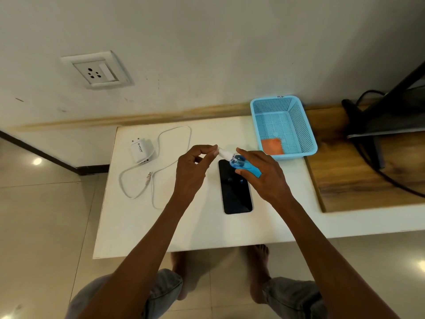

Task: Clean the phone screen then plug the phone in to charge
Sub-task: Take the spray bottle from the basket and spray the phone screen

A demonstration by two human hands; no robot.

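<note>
On the white rectangular tabletop (207, 226): black glass-fronted phone (235, 192), flat, unplugged; white charger with cable (140, 151), idle. Small blue spray bottle (245, 165) is gripped by right hand (262, 173); its white cap (222, 151) is pinched by left hand (195, 168) fingers. Cleaning judged barely begun.

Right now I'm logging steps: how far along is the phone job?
Early. Nothing looks finished. In hand: the right hand holds the blue spray bottle over the phone, and the left hand pinches its white cap. Left: spraying, wiping with the orange cloth in the basket, plugging in the charger.
</note>
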